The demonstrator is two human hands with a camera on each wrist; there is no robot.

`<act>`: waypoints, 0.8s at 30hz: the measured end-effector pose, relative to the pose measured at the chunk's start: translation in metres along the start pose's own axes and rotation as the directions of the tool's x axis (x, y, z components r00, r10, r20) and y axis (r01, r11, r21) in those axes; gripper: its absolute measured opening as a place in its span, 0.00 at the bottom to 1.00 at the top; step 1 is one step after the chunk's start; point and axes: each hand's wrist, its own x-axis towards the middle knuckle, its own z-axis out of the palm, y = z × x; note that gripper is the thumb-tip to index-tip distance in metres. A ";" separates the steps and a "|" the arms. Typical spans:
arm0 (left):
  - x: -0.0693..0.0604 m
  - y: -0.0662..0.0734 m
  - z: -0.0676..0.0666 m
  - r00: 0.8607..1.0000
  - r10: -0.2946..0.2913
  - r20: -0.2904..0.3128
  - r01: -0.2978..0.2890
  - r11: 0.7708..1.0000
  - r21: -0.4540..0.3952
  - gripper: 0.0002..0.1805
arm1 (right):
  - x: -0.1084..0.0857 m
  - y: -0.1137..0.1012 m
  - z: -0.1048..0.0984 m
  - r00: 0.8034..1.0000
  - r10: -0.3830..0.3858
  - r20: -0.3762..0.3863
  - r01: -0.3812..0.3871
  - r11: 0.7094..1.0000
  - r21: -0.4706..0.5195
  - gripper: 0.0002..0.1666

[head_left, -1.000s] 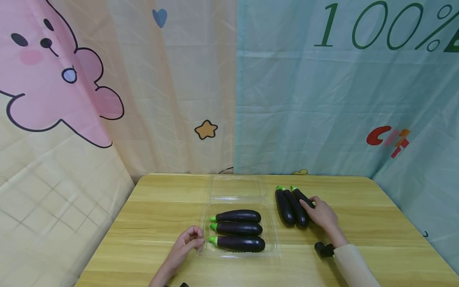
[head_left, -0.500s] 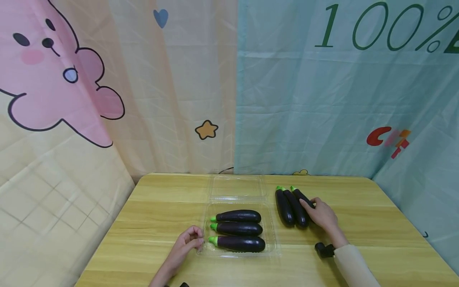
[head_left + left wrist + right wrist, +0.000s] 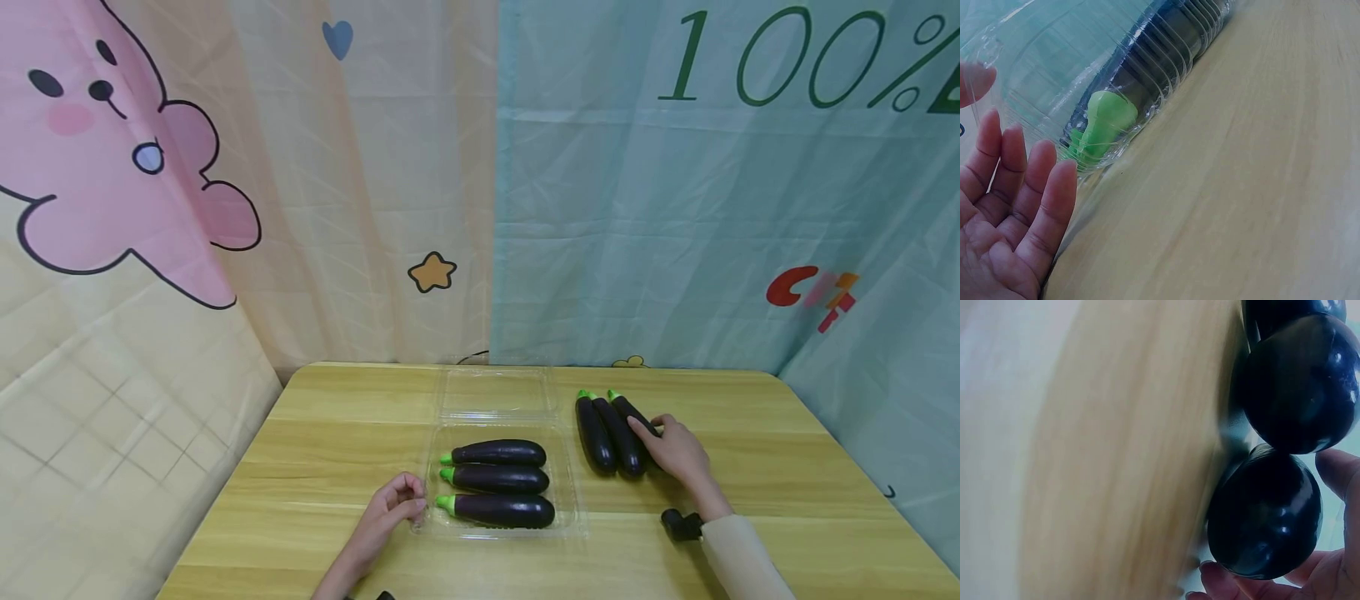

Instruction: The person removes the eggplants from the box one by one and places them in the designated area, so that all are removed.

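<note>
My left hand [image 3: 392,507] pinches the left edge of a clear plastic clamshell box [image 3: 573,500], its thumb at the rim in the left wrist view. Three dark purple eggplants with green stems lie side by side in the box; the nearest eggplant [image 3: 502,510] shows through the ribbed wall in the left wrist view. To the right, my right hand [image 3: 677,450] grips the rightmost eggplant [image 3: 1266,519] of another three, thumb on one side and fingers on the other. Its neighbours, a middle eggplant [image 3: 619,437] and a left eggplant [image 3: 595,433], lie close against each other.
The box's lid [image 3: 495,392] lies folded open toward the back of the wooden table [image 3: 300,467]. Printed curtains [image 3: 637,208] hang right behind the table's back edge and along both sides. A black wrist device [image 3: 681,525] sits at the right wrist.
</note>
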 end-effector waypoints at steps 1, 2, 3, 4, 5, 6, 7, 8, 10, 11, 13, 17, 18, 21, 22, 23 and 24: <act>0.000 0.000 0.000 1.000 -0.002 -0.001 0.002 1.000 0.001 0.13 | 0.000 0.000 0.000 1.000 0.000 0.001 0.000 1.000 0.001 0.50; 0.000 0.000 0.000 1.000 -0.004 -0.002 0.004 1.000 0.002 0.13 | -0.001 -0.001 0.000 1.000 -0.001 0.001 0.001 1.000 0.001 0.50; 0.000 0.000 0.000 1.000 -0.005 -0.004 0.005 1.000 0.003 0.13 | -0.001 -0.001 -0.001 1.000 -0.002 -0.001 0.002 1.000 0.000 0.50; 0.000 0.000 0.000 1.000 -0.008 -0.005 0.008 1.000 0.003 0.13 | -0.001 -0.001 0.000 1.000 -0.004 -0.004 0.004 1.000 0.000 0.50; 0.000 0.000 0.000 1.000 -0.010 -0.006 0.010 1.000 0.004 0.13 | -0.002 -0.001 0.000 1.000 -0.006 -0.008 0.006 1.000 0.000 0.50; 0.000 0.001 0.000 1.000 -0.013 -0.007 0.013 1.000 0.004 0.13 | -0.002 -0.001 0.000 1.000 -0.005 -0.014 0.005 1.000 -0.001 0.49; 0.000 0.001 0.000 1.000 -0.016 -0.008 0.016 1.000 0.005 0.13 | -0.003 -0.002 0.000 1.000 -0.005 -0.018 0.005 1.000 -0.003 0.49; 0.000 0.001 0.000 1.000 -0.019 -0.010 0.019 1.000 0.005 0.13 | -0.004 -0.002 0.000 1.000 -0.006 -0.025 0.006 1.000 -0.003 0.49; -0.001 0.001 0.000 1.000 -0.026 -0.014 0.026 1.000 0.006 0.14 | -0.005 -0.002 0.000 0.999 -0.010 -0.043 0.010 1.000 -0.003 0.48; -0.001 0.001 0.001 0.999 -0.028 -0.015 0.028 1.000 0.007 0.14 | -0.005 -0.002 0.000 0.999 -0.010 -0.053 0.009 1.000 -0.001 0.48; -0.001 0.002 0.001 0.999 -0.031 -0.014 0.031 0.999 0.007 0.14 | -0.005 -0.003 0.000 0.997 -0.016 -0.079 0.016 1.000 0.003 0.47; -0.001 0.002 0.001 0.999 -0.031 -0.014 0.031 1.000 0.007 0.13 | -0.005 -0.006 -0.001 0.988 -0.020 -0.154 0.027 0.999 0.039 0.44; -0.001 0.002 0.001 1.000 -0.029 -0.012 0.029 1.000 0.007 0.13 | -0.006 -0.007 -0.002 0.983 -0.024 -0.180 0.034 0.998 0.051 0.42; 0.000 0.002 0.001 1.000 -0.024 -0.011 0.024 1.000 0.006 0.13 | -0.007 -0.012 -0.006 0.965 -0.039 -0.261 0.062 0.995 0.083 0.38; 0.000 0.002 0.001 1.000 -0.022 -0.011 0.022 1.000 0.005 0.13 | -0.007 -0.014 -0.007 0.957 -0.047 -0.287 0.075 0.993 0.087 0.36; 0.000 0.002 0.001 1.000 -0.019 -0.010 0.019 1.000 0.004 0.13 | -0.007 -0.016 -0.008 0.950 -0.054 -0.309 0.087 0.992 0.092 0.35; 0.000 0.003 0.001 1.000 -0.018 -0.009 0.018 1.000 0.003 0.13 | -0.007 -0.019 -0.009 0.944 -0.061 -0.323 0.097 0.991 0.097 0.34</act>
